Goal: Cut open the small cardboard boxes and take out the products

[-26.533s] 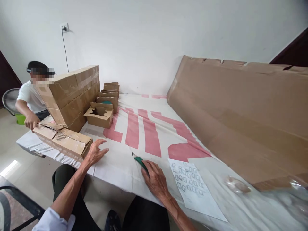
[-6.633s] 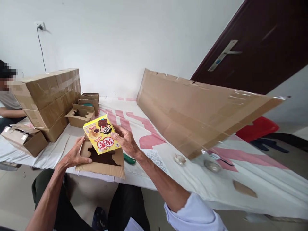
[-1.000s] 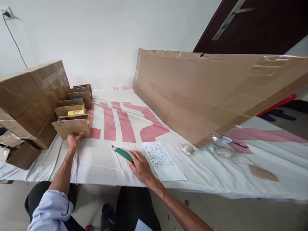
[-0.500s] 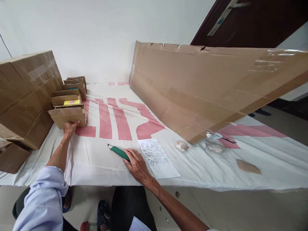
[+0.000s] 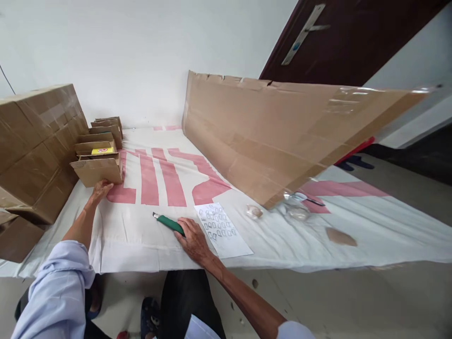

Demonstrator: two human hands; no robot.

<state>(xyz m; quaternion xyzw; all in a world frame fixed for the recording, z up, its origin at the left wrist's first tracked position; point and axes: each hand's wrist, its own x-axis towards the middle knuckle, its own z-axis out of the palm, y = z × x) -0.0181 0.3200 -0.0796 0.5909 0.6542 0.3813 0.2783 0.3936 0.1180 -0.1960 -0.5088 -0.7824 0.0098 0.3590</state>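
Note:
My left hand [image 5: 101, 189] rests against the lower front of a small open-topped cardboard box [image 5: 97, 172], its fingers partly stretched and not wrapped round it. Just behind stands another open box, with the top of a yellow printed packet [image 5: 103, 150] showing in it. My right hand [image 5: 194, 240] is closed round the back end of a green utility knife [image 5: 170, 222]. The blade points left, and the knife lies low over the white cloth. To the right of this hand lies a sheet of paper [image 5: 226, 235] with rows of small outlines.
Stacked taped cartons [image 5: 38, 150] stand at the left, with another box [image 5: 19, 238] at the table's front left. A large cardboard panel [image 5: 268, 136] leans at the back right. Clear plastic-wrapped lumps [image 5: 254, 212] and a cardboard scrap [image 5: 341, 237] lie on the cloth [image 5: 130, 245].
Earlier, my hands held the yellow packet over an open box; now the packet sits in the row and my right hand has the knife. Over the last second, mainly my view has shifted.

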